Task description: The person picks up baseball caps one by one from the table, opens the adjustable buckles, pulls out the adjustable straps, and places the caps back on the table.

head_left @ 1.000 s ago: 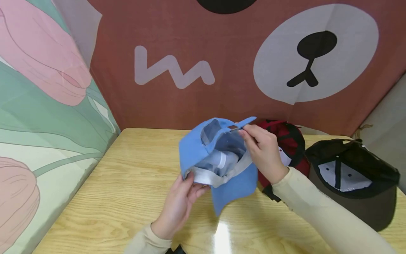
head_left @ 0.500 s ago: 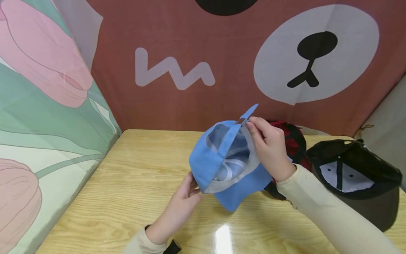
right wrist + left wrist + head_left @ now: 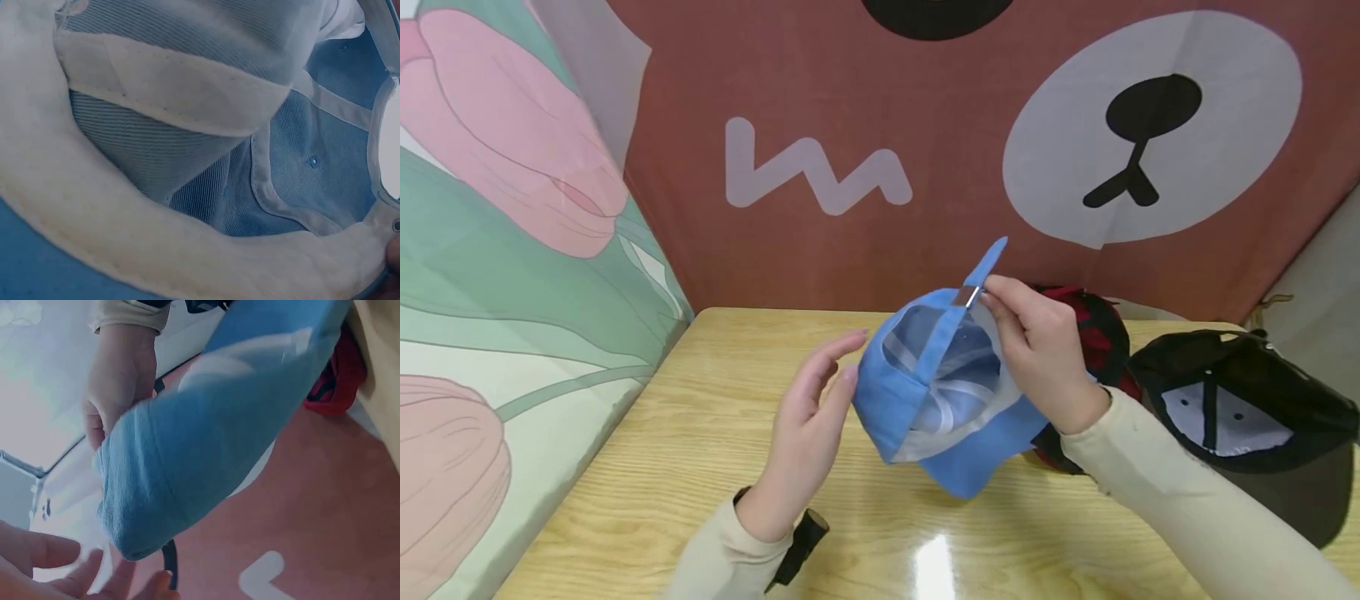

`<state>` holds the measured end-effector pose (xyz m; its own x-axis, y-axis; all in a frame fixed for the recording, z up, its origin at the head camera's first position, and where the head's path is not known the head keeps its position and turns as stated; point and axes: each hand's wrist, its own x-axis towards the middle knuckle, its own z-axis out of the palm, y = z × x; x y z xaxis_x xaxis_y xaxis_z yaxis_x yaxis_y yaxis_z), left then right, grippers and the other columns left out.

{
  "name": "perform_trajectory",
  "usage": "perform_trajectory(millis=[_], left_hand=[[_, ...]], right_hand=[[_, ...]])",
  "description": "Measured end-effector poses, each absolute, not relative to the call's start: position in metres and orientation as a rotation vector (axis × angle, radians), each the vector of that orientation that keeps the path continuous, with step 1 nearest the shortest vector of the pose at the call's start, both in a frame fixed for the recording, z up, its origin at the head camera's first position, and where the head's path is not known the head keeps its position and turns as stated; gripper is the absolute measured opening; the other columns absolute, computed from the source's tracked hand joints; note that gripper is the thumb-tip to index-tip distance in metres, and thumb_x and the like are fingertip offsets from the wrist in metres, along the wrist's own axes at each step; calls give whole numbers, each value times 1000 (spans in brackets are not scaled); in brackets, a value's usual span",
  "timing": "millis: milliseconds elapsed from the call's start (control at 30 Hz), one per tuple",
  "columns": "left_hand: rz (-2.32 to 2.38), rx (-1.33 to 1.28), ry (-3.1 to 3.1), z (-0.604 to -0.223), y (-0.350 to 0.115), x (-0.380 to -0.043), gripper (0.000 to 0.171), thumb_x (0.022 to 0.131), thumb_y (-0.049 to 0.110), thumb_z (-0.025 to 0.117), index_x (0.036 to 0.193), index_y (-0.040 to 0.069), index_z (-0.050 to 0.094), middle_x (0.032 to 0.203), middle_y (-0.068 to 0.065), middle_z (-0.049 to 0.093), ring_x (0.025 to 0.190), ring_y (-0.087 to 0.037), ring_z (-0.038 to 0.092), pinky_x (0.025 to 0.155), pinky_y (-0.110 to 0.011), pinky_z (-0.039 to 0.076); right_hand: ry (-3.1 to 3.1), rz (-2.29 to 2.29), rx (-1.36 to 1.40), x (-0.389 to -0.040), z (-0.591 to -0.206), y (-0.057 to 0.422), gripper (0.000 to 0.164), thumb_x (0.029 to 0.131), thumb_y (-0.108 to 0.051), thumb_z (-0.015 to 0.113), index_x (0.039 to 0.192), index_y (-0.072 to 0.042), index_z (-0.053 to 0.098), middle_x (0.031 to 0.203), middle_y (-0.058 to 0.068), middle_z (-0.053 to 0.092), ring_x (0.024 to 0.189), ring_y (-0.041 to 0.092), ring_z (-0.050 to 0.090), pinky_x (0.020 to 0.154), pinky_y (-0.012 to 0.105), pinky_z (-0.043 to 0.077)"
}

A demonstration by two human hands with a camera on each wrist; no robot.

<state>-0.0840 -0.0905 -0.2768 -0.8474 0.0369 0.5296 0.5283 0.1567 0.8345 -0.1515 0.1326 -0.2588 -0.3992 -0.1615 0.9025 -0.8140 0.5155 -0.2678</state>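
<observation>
A light blue baseball cap [image 3: 887,404] is held up above the table, its underside tilted into view. My right hand [image 3: 1041,354] pinches it at the back strap, right by the metal buckle [image 3: 967,296]. The strap's loose tail [image 3: 987,262] points up past the buckle. At the cap's left side is my left hand [image 3: 801,433], its fingers relaxed and spread; in the left wrist view these fingers [image 3: 56,550] stand apart from the blue cloth. The right wrist view looks into the cap, showing its pale sweatband [image 3: 187,253] and taped seams.
A red and black checked cap [image 3: 1097,337] lies behind my right hand, partly hidden. To its right rests an upturned black cap [image 3: 1262,500] with a dark brim. The wooden table [image 3: 700,417] meets a printed cloth backdrop [image 3: 820,267] at its far edge.
My left hand has let go of the cap's lower rim and moved up along its left side. The cap has turned and shifted right, and its strap tail now points upward.
</observation>
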Motion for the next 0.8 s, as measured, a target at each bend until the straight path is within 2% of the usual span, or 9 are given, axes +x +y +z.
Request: perform_trajectory(millis=[67, 167, 300, 467, 800], left_hand=[[-1616, -628, -2039, -271, -87, -89, 28, 95, -2, 56, 123, -6, 60, 125, -15, 61, 122, -23, 53, 105, -36, 38], [-1469, -750, -2025, -262, -82, -98, 26, 91, -1, 64, 117, -5, 64, 120, -13, 64, 117, -22, 57, 102, -37, 42], [-1346, -869, -2002, -253, -76, -109, 25, 89, -2, 67, 113, -3, 67, 118, -12, 64, 114, -20, 58, 97, -33, 45], [-1184, -966, -1978, -246, -70, -121, 24, 88, 1, 70, 111, -1, 69, 111, -10, 67, 108, -20, 56, 92, -31, 45], [-963, -1123, -1955, -238, -71, -134, 25, 82, 4, 75, 107, 0, 69, 99, -8, 68, 89, -19, 58, 82, -33, 42]], right_hand=[[-1857, 899, 835, -150, -256, 133, 23, 79, 18, 66, 101, 9, 67, 91, 19, 70, 70, 27, 64, 77, 9, 43], [-1856, 887, 876, -148, -254, 133, 15, 90, 3, 63, 103, 9, 67, 93, 20, 70, 73, 28, 65, 79, 9, 43], [-1853, 875, 939, -146, -251, 131, 27, 98, -15, 56, 104, 9, 67, 95, 19, 70, 78, 30, 67, 82, 10, 44], [-1829, 833, 1026, -143, -248, 128, 41, 102, -28, 46, 103, 6, 68, 92, 14, 70, 78, 26, 65, 80, 17, 48], [-1845, 771, 1104, -142, -245, 129, 43, 103, -28, 42, 102, 8, 66, 92, 14, 69, 81, 26, 64, 78, 26, 51]])
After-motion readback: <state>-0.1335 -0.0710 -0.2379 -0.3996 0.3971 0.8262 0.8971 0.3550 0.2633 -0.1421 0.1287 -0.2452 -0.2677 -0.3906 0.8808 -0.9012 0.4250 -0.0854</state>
